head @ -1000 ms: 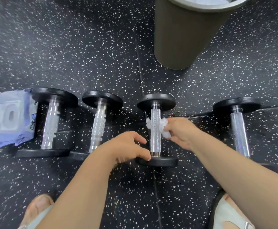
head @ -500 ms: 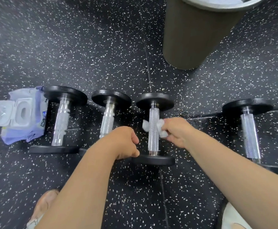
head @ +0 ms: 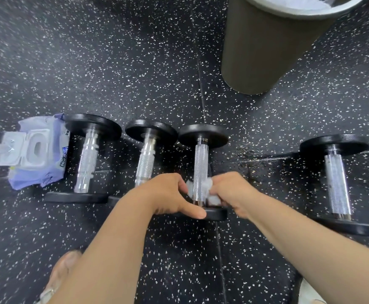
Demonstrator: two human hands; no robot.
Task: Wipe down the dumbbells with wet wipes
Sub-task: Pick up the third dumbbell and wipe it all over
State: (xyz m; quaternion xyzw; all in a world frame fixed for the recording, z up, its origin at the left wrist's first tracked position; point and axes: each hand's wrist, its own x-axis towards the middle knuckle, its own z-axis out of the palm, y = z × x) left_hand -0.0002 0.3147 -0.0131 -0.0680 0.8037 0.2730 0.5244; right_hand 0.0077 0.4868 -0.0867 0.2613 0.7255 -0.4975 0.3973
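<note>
On a speckled gym floor, near a brown bin, four dumbbells lie beside a wipes pack. The left hand has its fingers curled on the third dumbbell at its near end; the right hand pinches a wet wipe round the handle.

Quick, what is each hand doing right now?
Left hand: grips the near plate of the dumbbell.
Right hand: holds a wet wipe round its handle.

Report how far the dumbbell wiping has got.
Done: nothing visible tells which are clean. In hand: the right hand holds a wet wipe round the handle of the third dumbbell; the left hand grips its near plate. Left: likely the far-right dumbbell, untouched; the others, unclear.
</note>
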